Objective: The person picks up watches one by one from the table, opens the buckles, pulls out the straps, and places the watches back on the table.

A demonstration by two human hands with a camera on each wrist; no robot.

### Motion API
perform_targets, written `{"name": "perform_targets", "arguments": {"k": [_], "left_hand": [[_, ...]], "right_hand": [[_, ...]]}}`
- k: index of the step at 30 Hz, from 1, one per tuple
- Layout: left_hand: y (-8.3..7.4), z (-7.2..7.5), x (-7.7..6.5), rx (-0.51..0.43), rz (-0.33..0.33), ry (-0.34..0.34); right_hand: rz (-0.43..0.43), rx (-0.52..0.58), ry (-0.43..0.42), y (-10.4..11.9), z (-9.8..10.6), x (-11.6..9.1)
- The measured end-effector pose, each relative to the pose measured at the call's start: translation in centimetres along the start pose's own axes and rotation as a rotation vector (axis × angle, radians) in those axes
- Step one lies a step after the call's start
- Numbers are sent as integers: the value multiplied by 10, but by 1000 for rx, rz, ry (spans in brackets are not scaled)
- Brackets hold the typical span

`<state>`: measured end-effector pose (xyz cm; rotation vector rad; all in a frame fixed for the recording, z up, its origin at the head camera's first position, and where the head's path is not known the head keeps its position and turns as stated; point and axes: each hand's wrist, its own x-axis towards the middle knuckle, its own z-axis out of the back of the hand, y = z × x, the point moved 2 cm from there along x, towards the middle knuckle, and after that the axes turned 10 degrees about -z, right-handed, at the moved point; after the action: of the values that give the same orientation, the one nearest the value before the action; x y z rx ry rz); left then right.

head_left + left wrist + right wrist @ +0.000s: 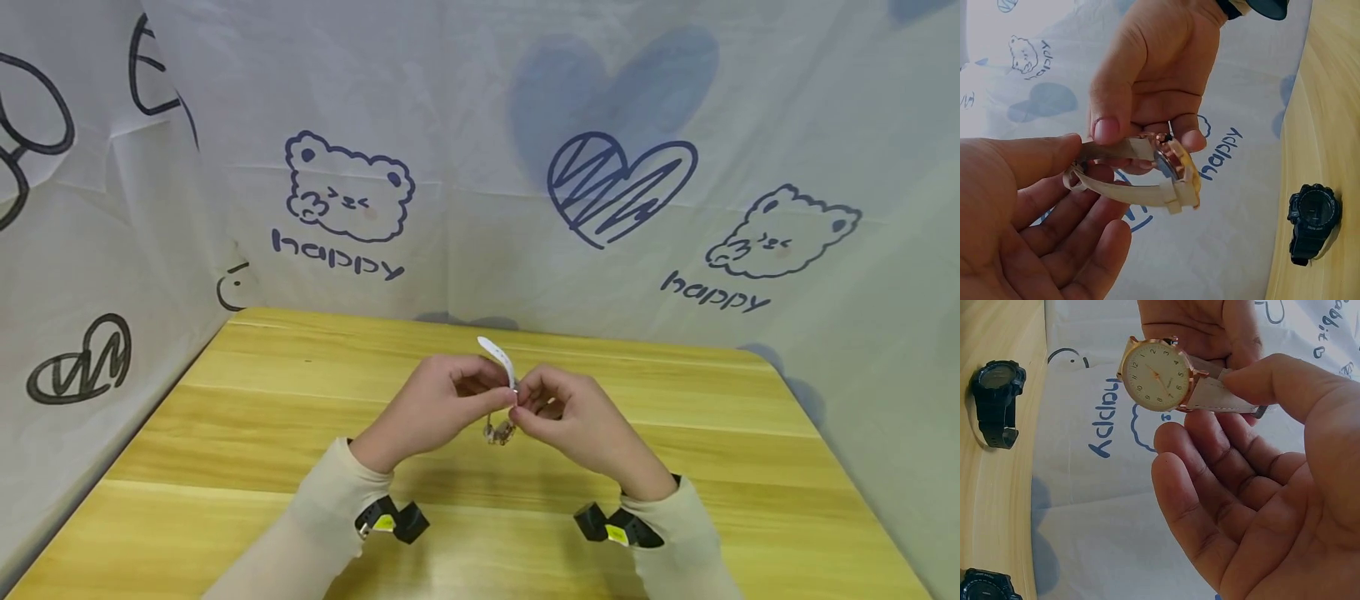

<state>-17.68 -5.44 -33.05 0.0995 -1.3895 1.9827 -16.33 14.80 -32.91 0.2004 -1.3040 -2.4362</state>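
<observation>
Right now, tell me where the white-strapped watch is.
In the head view, the white-strapped watch is in the lower middle, pinched by the left-hand grip and the right-hand grip, above the wooden table.

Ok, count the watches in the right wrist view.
3: the white-strapped watch held by the left hand and right hand; one black watch on the table, upper left; a second black watch, cut off, lower left. Others could be hidden.

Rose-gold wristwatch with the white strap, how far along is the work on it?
Looks done: the rose-gold wristwatch is off the table. In hand: left hand and right hand both pinch its white strap. Probably remaining: settling the strap's tip, which sticks up loose in the head view.
</observation>
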Motion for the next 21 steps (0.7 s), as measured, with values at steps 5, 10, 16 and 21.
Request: {"name": "perform_targets", "arguments": {"k": [5, 10, 16, 21], "left_hand": [[0, 0, -1, -14, 3, -18], [0, -1, -2, -26, 35, -33], [-1, 1, -2, -43, 46, -43], [-4, 1, -2, -42, 30, -21]], "right_hand": [[-2, 14, 14, -1, 0, 0], [-16, 3, 31, -3, 2, 0], [-19, -12, 43, -4, 3, 0], [-9, -21, 34, -4, 1, 2]]}}
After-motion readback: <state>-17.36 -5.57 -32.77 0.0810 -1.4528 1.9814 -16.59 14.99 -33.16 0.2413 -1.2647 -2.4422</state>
